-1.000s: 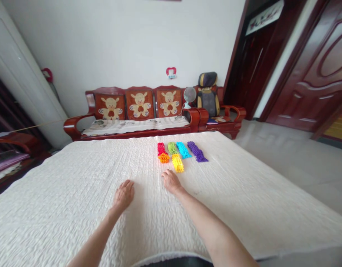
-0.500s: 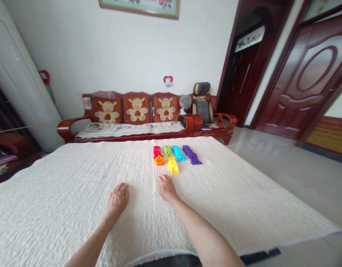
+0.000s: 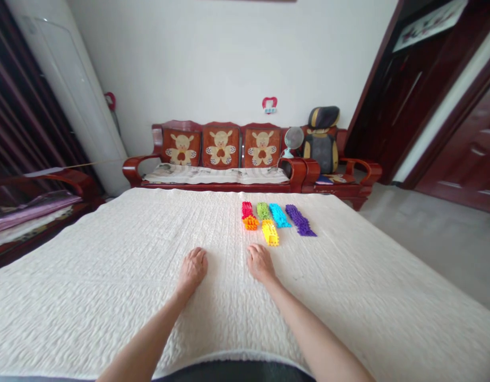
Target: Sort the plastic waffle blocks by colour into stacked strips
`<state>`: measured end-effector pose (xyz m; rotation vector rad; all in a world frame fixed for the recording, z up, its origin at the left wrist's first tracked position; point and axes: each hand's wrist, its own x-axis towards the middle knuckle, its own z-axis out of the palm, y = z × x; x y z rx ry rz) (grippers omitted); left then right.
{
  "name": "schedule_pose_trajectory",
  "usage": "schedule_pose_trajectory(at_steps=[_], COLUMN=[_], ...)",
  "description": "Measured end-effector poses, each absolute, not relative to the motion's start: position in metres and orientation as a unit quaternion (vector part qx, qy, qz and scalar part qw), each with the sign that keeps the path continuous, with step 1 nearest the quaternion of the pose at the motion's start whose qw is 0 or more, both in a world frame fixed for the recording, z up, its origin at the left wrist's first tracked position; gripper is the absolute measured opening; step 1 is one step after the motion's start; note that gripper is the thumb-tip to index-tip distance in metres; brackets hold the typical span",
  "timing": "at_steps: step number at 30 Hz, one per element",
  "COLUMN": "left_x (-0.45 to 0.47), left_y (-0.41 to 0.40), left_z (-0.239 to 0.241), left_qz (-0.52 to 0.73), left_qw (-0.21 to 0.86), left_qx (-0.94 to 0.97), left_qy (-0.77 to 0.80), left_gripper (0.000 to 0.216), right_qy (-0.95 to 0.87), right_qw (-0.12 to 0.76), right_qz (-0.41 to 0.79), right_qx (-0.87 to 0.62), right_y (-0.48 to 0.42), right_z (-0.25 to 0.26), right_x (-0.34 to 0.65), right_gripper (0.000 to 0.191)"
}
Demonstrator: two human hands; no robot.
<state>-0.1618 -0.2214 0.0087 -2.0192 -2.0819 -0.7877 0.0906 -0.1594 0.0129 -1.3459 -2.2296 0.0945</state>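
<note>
My left hand rests palm down on the white quilted cover, fingers lying loosely on the cloth with no object under them that I can see. To its right, my right hand also lies on the cover, open and without anything visible in it. Just beyond the right fingertips is a group of yellow plastic pieces. Behind these stand orange pieces, red pieces, green pieces and light blue pieces. A longer purple row lies at the right end.
A wooden sofa with bear-patterned cushions stands past the table's far edge. A small fan and a chair with a massage cushion are at its right. Another wooden armchair stands on the left.
The view has turned left and tilted down, so everything sits further right in the picture. Both hands stay on the cover, and the coloured pieces keep their arrangement.
</note>
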Motion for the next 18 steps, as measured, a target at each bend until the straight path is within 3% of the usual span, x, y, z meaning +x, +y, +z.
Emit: schedule_pose_trajectory(at_steps=[14,18], left_x=[-0.168,-0.171], left_y=[-0.221,-0.212], left_z=[-0.005,-0.006], left_qz=[-0.294,-0.305], left_qw=[0.1,0.078], left_qx=[-0.677,-0.679], left_qy=[-0.668,-0.664], left_gripper=[0.027,0.03], right_qy=[-0.823,-0.816], right_qw=[0.305,0.369], right_qz=[0.057,0.056], right_qx=[-0.476,-0.441], right_y=[-0.161,-0.152], right_z=[0.01,0.015], right_x=[0.093,0.096], right_gripper=[0.029,0.045])
